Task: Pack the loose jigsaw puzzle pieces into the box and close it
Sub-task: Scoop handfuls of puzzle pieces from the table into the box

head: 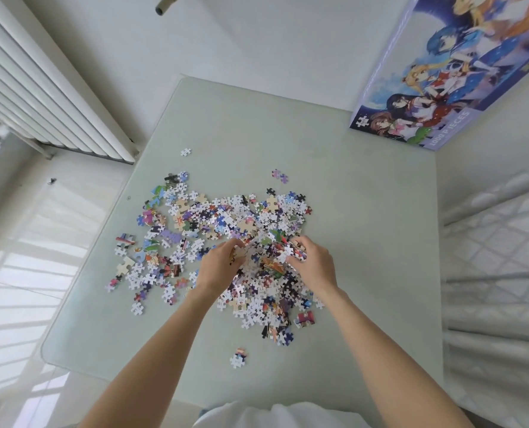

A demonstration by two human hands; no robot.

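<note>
Pieces: a loose heap of jigsaw pieces is lying across the middle of the pale green tabletop, many white side up, others showing colour, with the thickest mound sitting nearest the person. Strays are lying apart from the heap: one toward the far left, a purple pair beyond the heap, and a small cluster near the front edge. Left hand: it is reaching into the mound from the left, its fingers curling round a clump of pieces. Right hand: it is reaching in from the right, its fingers likewise curling over a clump, so that the two hands are cupping the mound between them (fingertips are mostly buried in pieces). Box: it is sitting at the far right corner of the tabletop, well apart from the heap and the hands, its illustrated face showing cartoon figures and the words "1000 PIECES"; whether it is open or closed cannot be told from this angle. Surroundings: a white radiator is standing along the left wall, a quilted white bed is lying just beside the right edge of the tabletop, and sunlight is striping the floor at left.
</note>
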